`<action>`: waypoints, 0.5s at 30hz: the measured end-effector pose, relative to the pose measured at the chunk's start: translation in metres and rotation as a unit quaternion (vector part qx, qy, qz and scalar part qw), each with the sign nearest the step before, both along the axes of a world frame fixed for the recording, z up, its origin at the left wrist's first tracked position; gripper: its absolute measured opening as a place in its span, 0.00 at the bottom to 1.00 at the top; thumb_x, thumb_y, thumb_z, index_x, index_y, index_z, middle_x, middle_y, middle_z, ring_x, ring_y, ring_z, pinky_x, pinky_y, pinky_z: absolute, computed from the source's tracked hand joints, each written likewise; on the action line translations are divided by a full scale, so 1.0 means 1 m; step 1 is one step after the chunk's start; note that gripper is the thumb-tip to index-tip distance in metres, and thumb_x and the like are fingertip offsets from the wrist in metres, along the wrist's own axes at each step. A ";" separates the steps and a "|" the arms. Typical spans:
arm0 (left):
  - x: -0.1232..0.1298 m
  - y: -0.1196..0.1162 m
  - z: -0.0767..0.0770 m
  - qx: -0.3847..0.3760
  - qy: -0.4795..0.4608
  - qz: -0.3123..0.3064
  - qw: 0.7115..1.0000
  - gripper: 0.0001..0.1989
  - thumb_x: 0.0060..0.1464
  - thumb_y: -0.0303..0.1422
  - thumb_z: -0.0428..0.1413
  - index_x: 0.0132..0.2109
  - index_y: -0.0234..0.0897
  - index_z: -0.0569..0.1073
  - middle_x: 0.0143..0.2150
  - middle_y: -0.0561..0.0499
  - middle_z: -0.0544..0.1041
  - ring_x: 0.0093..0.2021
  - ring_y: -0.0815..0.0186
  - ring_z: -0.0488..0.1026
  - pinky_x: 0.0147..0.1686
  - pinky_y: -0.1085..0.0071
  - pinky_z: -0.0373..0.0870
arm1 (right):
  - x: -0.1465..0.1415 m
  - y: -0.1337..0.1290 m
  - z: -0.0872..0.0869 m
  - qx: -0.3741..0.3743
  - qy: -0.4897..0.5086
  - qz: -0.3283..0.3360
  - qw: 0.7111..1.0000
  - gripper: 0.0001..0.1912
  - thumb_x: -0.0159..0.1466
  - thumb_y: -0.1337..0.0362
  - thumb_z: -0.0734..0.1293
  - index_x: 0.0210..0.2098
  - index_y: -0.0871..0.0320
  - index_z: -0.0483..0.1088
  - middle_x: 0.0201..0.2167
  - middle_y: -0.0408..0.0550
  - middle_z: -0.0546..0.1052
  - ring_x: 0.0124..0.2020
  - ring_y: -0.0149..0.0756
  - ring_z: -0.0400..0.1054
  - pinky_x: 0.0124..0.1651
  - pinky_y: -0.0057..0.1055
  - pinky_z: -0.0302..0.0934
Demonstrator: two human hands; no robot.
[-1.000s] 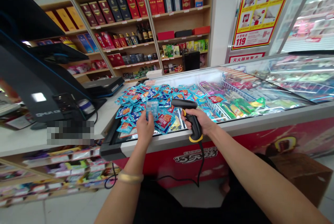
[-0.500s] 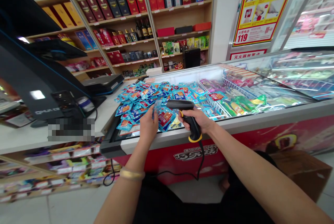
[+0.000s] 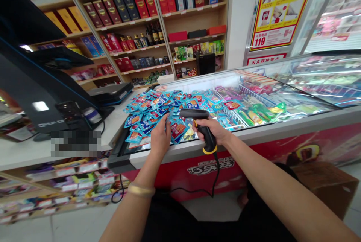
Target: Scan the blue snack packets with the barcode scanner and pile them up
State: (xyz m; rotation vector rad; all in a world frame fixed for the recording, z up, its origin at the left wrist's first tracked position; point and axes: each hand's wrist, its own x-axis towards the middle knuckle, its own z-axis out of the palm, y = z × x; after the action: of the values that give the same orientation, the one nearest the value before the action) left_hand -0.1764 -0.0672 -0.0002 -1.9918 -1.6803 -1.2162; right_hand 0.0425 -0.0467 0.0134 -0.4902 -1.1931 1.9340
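Observation:
My right hand (image 3: pixel 216 131) is wrapped round the grip of a black and yellow barcode scanner (image 3: pixel 195 113), whose head points left. A black cable hangs from the bottom of its handle. Closed on a small blue snack packet (image 3: pixel 169 116), my left hand (image 3: pixel 160 135) is just left of the scanner's head; the packet is seen nearly edge-on and mostly hidden by the fingers. Behind both hands, a heap of blue snack packets (image 3: pixel 159 101) with orange pictures lies spread on the glass top of a chest freezer (image 3: pixel 262 131).
On the left, a counter (image 3: pixel 113 121) carries a dark checkout terminal (image 3: pixel 36 87). White wire baskets (image 3: pixel 235 117) with colourful packs show through the freezer glass. Shelves (image 3: pixel 135 20) of boxes and bottles line the back. A cardboard box (image 3: pixel 324 183) is on the floor at right.
The packet in my left hand has turned more edge-on and sits slightly lower. My right hand holds the scanner in almost the same place. The view has shifted slightly.

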 end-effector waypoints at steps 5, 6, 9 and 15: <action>0.019 0.004 0.015 0.031 0.011 -0.036 0.999 0.19 0.64 0.32 0.44 0.58 0.36 0.70 0.56 0.43 0.75 0.55 0.60 0.73 0.57 0.62 0.67 | 0.054 0.008 0.002 -0.031 0.020 -0.075 0.996 0.11 0.54 0.59 0.71 0.30 0.61 0.70 0.24 0.42 0.71 0.16 0.23 0.59 0.18 0.23 0.57; 0.030 0.008 0.019 0.033 0.020 -0.059 0.998 0.19 0.64 0.31 0.44 0.58 0.36 0.69 0.57 0.44 0.75 0.56 0.60 0.72 0.59 0.62 0.65 | 0.071 0.011 0.003 -0.033 0.021 -0.101 0.994 0.11 0.54 0.59 0.70 0.30 0.61 0.70 0.24 0.42 0.70 0.16 0.23 0.58 0.18 0.23 0.56; 0.077 0.027 0.029 -0.012 0.065 -0.141 0.988 0.21 0.62 0.27 0.44 0.60 0.35 0.68 0.59 0.43 0.72 0.59 0.62 0.69 0.62 0.61 0.60 | 0.123 0.017 0.006 -0.054 0.034 -0.165 0.984 0.10 0.54 0.60 0.70 0.31 0.60 0.70 0.25 0.42 0.70 0.17 0.22 0.57 0.19 0.22 0.56; 0.187 0.073 0.031 -0.193 0.158 -0.172 0.953 0.25 0.60 0.21 0.42 0.62 0.38 0.65 0.63 0.43 0.68 0.63 0.59 0.65 0.62 0.58 0.60 | 0.188 0.023 0.010 -0.100 0.039 -0.274 0.956 0.07 0.54 0.63 0.68 0.28 0.60 0.68 0.23 0.42 0.67 0.17 0.23 0.55 0.18 0.21 0.56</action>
State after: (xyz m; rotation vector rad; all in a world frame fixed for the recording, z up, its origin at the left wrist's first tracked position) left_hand 0.0102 0.0063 0.0310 -2.6344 -1.5385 -0.6303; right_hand 0.2308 -0.0237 0.0235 -0.7539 -0.7112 1.5737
